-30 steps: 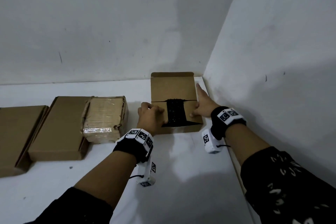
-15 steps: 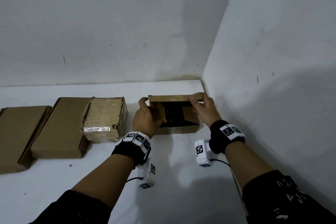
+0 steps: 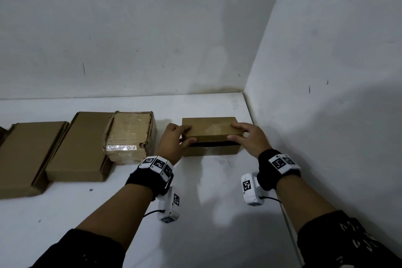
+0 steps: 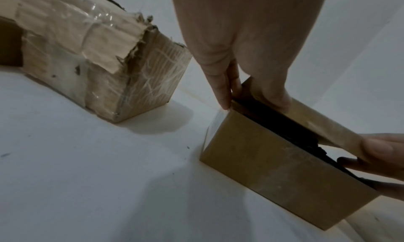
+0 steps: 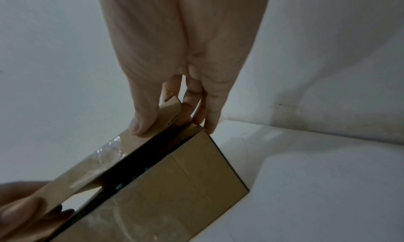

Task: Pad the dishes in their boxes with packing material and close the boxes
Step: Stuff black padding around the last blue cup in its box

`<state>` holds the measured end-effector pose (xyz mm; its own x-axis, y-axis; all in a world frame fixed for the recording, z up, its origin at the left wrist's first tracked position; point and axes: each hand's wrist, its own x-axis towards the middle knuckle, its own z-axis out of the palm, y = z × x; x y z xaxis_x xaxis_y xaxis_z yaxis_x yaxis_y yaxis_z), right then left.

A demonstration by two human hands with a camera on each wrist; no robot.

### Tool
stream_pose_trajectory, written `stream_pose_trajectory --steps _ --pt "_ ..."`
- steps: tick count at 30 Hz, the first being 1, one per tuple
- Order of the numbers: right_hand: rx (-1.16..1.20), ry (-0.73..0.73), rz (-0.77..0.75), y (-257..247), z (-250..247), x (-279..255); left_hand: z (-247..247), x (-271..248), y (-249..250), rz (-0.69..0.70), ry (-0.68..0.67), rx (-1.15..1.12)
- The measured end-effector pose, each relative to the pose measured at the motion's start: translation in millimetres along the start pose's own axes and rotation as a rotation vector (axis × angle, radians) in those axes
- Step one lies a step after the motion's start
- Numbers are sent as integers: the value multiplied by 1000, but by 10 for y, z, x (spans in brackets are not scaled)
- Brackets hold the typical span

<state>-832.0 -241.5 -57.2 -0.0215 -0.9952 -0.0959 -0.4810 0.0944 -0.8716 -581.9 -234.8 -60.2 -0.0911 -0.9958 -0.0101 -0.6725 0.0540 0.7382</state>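
A small brown cardboard box [image 3: 212, 150] sits on the white table near the right wall. Its lid [image 3: 210, 127] is folded almost down, leaving a narrow dark gap at the front where black packing material [image 3: 214, 144] shows. My left hand [image 3: 187, 135] pinches the lid's left end, thumb on the front flap and fingers on top. At the lid's other end my right hand [image 3: 233, 131] pinches it the same way. In the left wrist view the lid [image 4: 317, 123] hovers just above the box [image 4: 273, 173]. The right wrist view shows the same gap over the box [image 5: 174, 190]. The dishes are hidden.
A worn, taped cardboard box [image 3: 130, 135] stands just left of my left hand. Two flat closed boxes [image 3: 80, 148] [image 3: 26, 154] lie further left. The right wall [image 3: 326, 104] runs close beside the small box, and the back wall is behind it.
The lid stood open against the back a second ago. Both hands have swung it forward and down over the box, covering nearly all of the black packing.
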Motion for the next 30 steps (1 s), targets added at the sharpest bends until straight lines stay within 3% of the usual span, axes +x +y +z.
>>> stream_pose_trajectory --steps 17,22,30 --pt "-282 16 -34 68 92 -50 49 14 7 -64 -46 163" --pt "-269 7 -12 34 81 -1 2 29 52 -117 -62 87" --pt "-390 -233 139 -160 22 147 -30 196 120 -178 -203 207"
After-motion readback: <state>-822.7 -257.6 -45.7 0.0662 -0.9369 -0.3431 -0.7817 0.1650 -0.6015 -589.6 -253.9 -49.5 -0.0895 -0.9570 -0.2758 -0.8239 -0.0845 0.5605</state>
